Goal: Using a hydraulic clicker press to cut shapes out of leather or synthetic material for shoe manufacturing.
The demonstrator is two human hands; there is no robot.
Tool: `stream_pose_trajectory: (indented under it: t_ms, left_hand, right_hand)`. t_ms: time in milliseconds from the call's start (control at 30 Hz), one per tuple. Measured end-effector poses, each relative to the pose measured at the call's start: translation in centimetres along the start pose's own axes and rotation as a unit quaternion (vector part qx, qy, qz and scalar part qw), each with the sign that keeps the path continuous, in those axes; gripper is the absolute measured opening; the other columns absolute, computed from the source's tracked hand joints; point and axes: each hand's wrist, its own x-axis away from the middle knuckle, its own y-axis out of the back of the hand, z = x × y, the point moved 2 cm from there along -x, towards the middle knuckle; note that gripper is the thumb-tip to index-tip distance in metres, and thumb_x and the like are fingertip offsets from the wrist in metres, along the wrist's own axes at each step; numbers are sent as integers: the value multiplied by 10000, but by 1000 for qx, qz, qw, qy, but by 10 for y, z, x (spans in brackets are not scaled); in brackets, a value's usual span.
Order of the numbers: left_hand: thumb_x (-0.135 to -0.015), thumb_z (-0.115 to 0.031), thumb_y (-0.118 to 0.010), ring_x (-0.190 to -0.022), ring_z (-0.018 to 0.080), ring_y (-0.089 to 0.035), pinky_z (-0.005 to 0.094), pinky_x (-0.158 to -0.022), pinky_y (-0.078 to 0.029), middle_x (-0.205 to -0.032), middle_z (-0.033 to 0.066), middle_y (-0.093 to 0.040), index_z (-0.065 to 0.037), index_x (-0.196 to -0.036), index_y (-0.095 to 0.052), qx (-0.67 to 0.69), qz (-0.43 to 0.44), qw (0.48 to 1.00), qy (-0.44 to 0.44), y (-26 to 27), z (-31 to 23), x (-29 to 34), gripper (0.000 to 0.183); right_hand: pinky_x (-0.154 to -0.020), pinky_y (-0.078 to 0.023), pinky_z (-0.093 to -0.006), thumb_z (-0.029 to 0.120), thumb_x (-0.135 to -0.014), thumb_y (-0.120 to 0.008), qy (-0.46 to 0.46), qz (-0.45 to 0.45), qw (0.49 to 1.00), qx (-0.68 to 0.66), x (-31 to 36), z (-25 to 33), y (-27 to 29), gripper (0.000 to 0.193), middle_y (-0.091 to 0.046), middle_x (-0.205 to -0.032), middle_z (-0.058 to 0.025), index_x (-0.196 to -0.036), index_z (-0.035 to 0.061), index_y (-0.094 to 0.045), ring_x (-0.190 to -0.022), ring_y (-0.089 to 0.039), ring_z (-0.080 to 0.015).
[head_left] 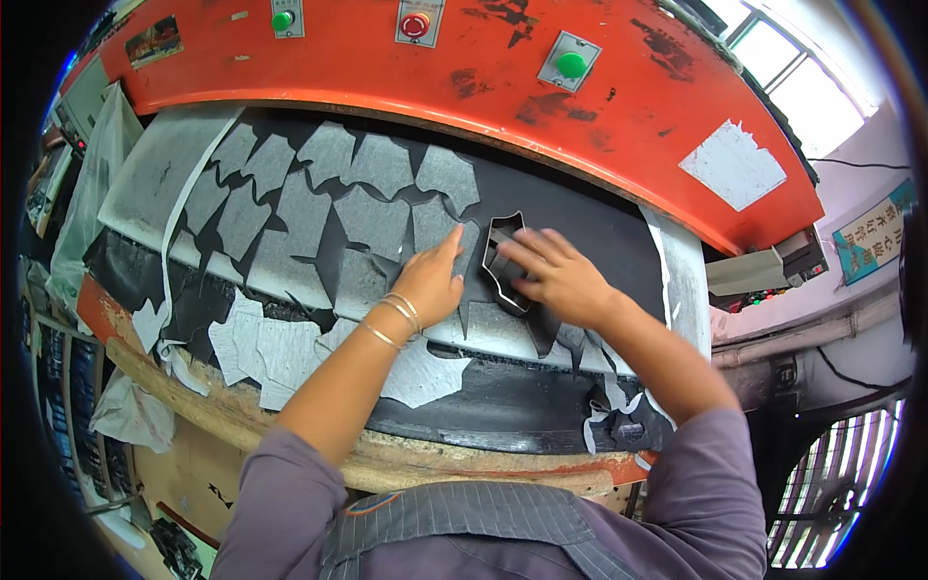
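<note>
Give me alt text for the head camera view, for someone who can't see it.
A person's bare right hand is spread over a dark, irregular metal frame on a black sheet with cut-out gaps, the bare left hand beside it. Pale grey shaped pieces lie nearer the person; beyond is an orange-red machine panel.

Left hand (pixel 431 287), right hand (pixel 565 283) palm-down

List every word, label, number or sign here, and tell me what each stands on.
Cream-and-blue wall sign, right: large dark characters; wording not copied here.
Left green button's plate, on the orange machine front: print too small to read.
Red button's plate: print at the top edge, too small to read.
Right green button's plate: no readable print.
</note>
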Motion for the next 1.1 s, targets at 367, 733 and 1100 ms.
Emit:
stream_pose_trajectory:
  t_ms: [367, 733, 1100]
  left_hand:
    - [-809, -51, -462, -1350, 239, -369, 423, -1119, -197, -1423, 94, -461, 45, -1454, -172, -76, 4, 997, -25, -19, 6, -29, 714]
    - [-812, -59, -484, -1364, 260, -329, 426, -1112, -218, -1402, 161, -446, 40, -1432, -238, -152, 25, 986, -70, -15, 15, -25, 675]
    - [-844, -74, -573, -1273, 320, -441, 382, -1079, -332, -1350, 194, -476, -3, -1347, -443, 100, -365, 925, 7, 193, 101, 25, 524]
  right_hand:
    - [-1090, -256, -512, 467, -643, -803, -414, -181, 861, -235, 11, 38, -56, 754, -395, -1374, -310, -1248, 94, -553, -1326, -335, -450]
    - [-1099, -255, -503, 455, -633, -810, -428, -172, 859, -220, 4, 47, -60, 754, -419, -1374, -300, -1246, 89, -568, -1325, -350, -434]
    - [-975, -420, -435, 358, -716, -808, -526, -283, 689, -410, 3, 84, 14, 914, -442, -1360, -269, -1438, 67, -329, -1186, -513, -348]
